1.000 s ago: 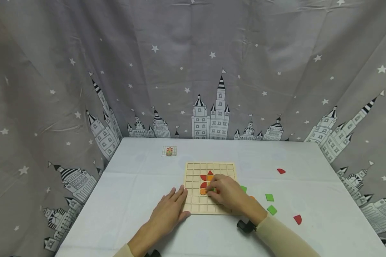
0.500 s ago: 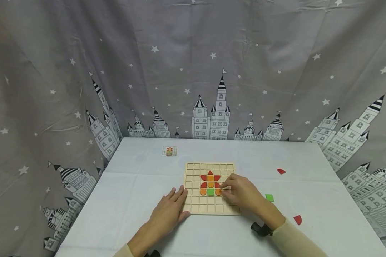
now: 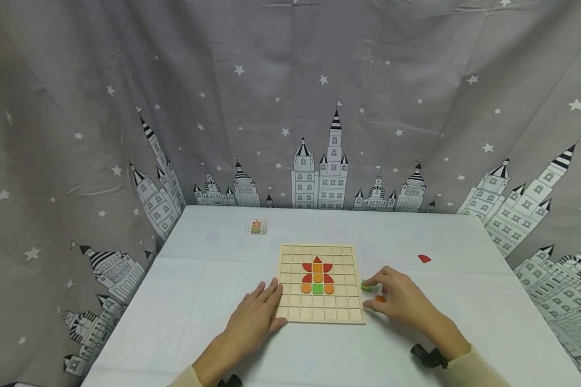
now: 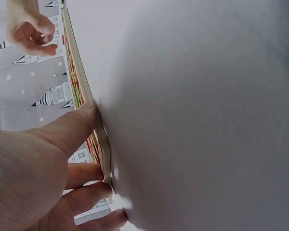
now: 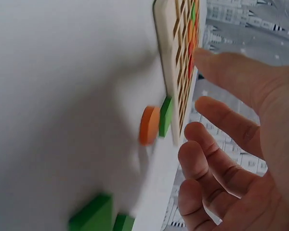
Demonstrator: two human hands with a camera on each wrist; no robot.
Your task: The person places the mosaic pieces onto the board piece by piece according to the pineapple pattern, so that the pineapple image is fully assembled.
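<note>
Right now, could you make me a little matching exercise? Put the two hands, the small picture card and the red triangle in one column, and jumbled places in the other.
Things
1. left hand
2. right hand
3. small picture card
4. red triangle

Places
A. apart from the grid board, past its far left corner
B. near a loose orange disc, holding nothing
C. lying on the grid board
D. touching the edge of the grid board

Right pairs: 1-D, 2-B, 3-A, 4-C
</note>
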